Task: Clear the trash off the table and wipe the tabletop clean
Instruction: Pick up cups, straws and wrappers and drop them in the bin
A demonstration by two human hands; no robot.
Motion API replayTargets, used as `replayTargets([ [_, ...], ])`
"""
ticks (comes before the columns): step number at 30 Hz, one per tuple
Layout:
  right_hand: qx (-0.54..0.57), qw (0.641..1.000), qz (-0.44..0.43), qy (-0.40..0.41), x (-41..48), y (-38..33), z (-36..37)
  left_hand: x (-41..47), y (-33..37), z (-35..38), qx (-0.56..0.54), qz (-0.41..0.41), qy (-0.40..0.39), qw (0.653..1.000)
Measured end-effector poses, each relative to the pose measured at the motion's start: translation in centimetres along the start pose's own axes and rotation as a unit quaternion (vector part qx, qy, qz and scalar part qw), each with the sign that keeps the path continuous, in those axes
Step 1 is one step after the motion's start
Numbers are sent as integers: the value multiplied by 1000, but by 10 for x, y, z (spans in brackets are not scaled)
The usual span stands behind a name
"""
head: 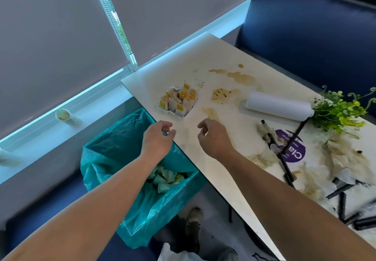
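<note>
The white table [219, 55] carries brown spill stains [242, 77] toward its far end. My left hand [157, 138] hovers at the table's left edge, above the bin with a teal liner [130, 179]; its fingers are loosely curled and hold nothing. My right hand [213, 136] hangs over the tabletop, also empty with fingers apart. Soiled crumpled napkins [343, 159] and black stir sticks [284, 159] lie at the right. A white paper towel roll [278, 106] lies on its side beyond them.
A small tray of yellow-and-white sachets [179, 102] sits just beyond my hands. A green plant [339, 114] and a purple round sticker [293, 151] are at the right. A used paper cup [66, 117] stands on the window sill. A blue bench [309, 26] faces the table.
</note>
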State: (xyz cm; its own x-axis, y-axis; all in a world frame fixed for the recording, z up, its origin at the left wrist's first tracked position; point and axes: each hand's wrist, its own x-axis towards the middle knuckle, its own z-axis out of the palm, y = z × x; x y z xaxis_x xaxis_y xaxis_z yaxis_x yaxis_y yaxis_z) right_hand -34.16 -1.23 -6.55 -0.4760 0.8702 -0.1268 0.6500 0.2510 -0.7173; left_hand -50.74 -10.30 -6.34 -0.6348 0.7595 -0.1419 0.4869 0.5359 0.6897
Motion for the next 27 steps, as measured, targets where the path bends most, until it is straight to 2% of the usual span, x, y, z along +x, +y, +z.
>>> replayTargets([
  [12, -28, 981, 144, 125, -7, 98, -104, 2, 98, 79, 2, 130, -150, 980],
  [20, -70, 967, 208, 126, -17, 160, -139, 10, 134, 140, 45, 193, -221, 955],
  [22, -68, 965, 217, 131, -21, 173, -144, 11, 140, 152, 94, 237, -237, 937],
  [25, -79, 963, 225, 129, -26, 195, -149, 13, 153, 171, 236, 353, -252, 870],
  [27, -93, 963, 220, 125, -26, 206, -150, 14, 164, 180, 276, 396, -258, 837],
])
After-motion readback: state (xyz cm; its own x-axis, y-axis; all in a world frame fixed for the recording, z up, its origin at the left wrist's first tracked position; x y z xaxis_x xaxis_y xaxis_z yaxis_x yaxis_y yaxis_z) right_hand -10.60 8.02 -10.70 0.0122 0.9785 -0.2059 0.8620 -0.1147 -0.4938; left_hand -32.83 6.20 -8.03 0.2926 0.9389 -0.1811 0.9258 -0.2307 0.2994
